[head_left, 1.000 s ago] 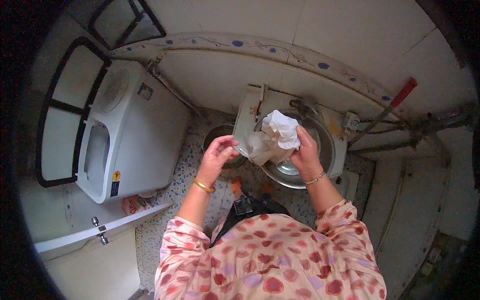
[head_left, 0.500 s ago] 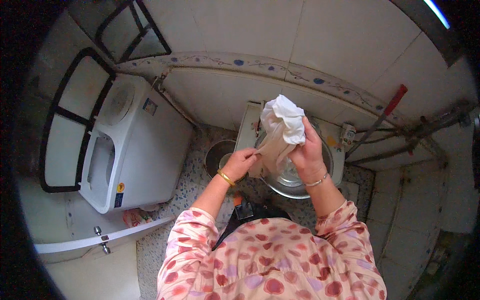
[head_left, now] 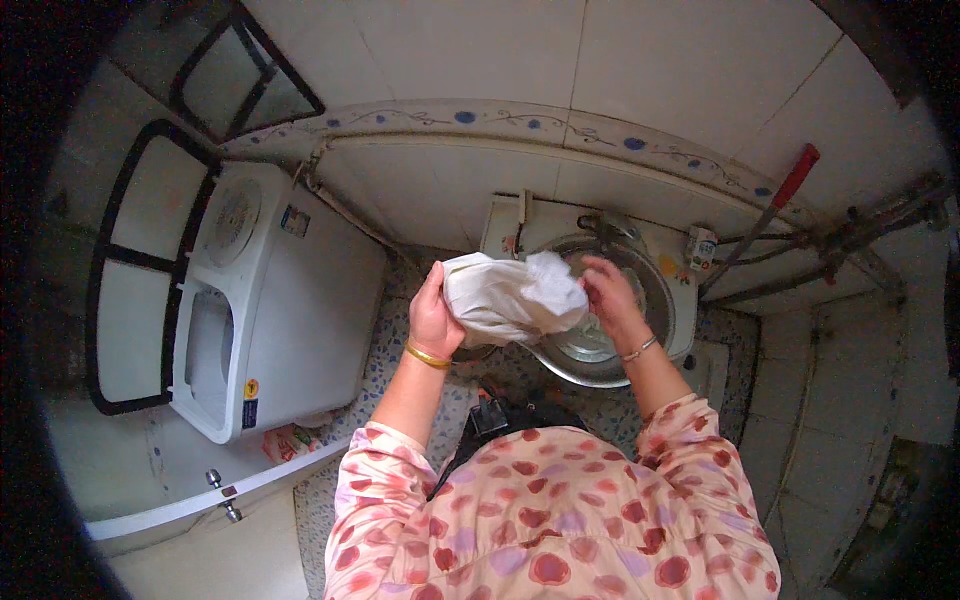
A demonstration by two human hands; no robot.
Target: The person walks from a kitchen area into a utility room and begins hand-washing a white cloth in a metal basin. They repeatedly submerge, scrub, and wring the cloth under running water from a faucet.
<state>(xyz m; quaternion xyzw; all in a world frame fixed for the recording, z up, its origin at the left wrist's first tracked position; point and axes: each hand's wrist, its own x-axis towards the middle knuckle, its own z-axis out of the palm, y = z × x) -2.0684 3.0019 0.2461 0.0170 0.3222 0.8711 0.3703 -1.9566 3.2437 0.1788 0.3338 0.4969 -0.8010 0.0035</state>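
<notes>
Gripping the white cloth [head_left: 510,297] in my left hand [head_left: 432,318] and right hand [head_left: 608,293]; a loose hold risks dropping it into the steel basin [head_left: 590,355].

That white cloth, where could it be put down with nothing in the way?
The flat white lid of the big machine left of the left hand looks bare. The metal basin beneath the white cloth and right hand is crowded by taps and pipes.
</notes>
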